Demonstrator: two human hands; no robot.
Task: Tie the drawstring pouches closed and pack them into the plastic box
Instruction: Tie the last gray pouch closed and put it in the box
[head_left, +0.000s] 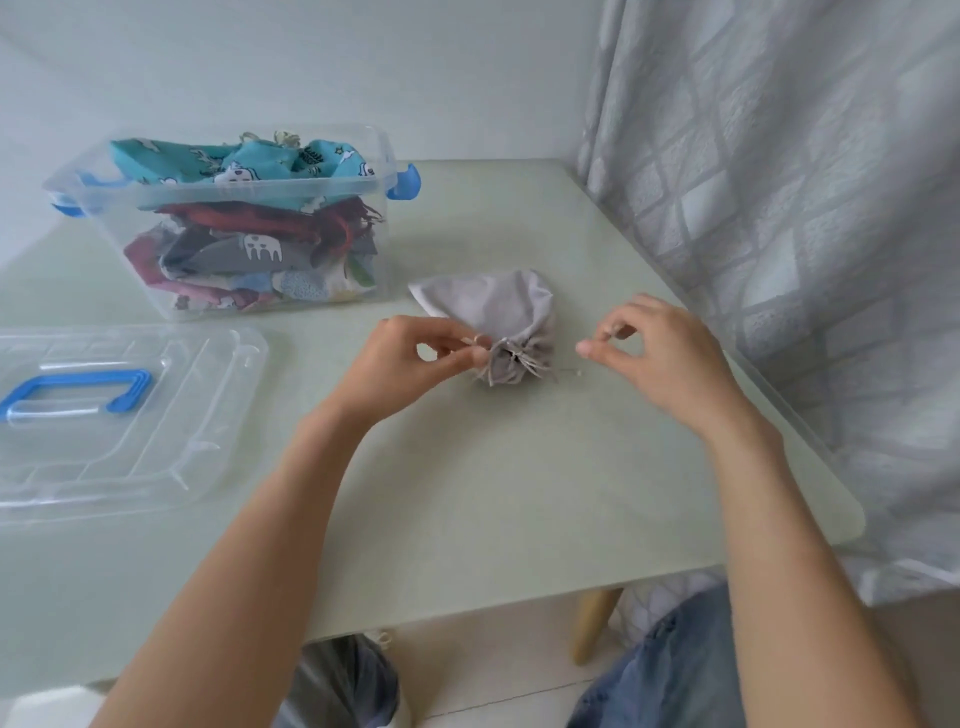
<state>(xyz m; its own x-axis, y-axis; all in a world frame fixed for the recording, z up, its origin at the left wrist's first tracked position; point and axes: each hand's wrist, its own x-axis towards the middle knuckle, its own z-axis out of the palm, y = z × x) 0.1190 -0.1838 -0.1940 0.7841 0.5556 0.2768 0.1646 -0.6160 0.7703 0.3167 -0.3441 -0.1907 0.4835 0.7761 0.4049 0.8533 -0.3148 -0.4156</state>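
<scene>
Grey drawstring pouch (493, 317) lies on the pale green table (493, 493), right of centre, its mouth gathered tight and facing the near side. Thin cord (519, 358) spills out from the gathered neck. Left hand (415, 364) is right at that neck, thumb and forefinger pinching a cord end, the other fingers curled. Right hand (654, 353) hovers just to the right of the pouch, apart from it, thumb and forefinger closed in a small ring; there's a pale blur at the fingertips, and I can't tell if it's cord. Far left, the clear plastic box (218, 228) stands open with blue latches, stuffed with patterned pouches, a turquoise one (244, 161) on top. Its clear lid (119, 415) with a blue handle lies flat at the near left. A grey curtain (805, 208) hangs along the right.
</scene>
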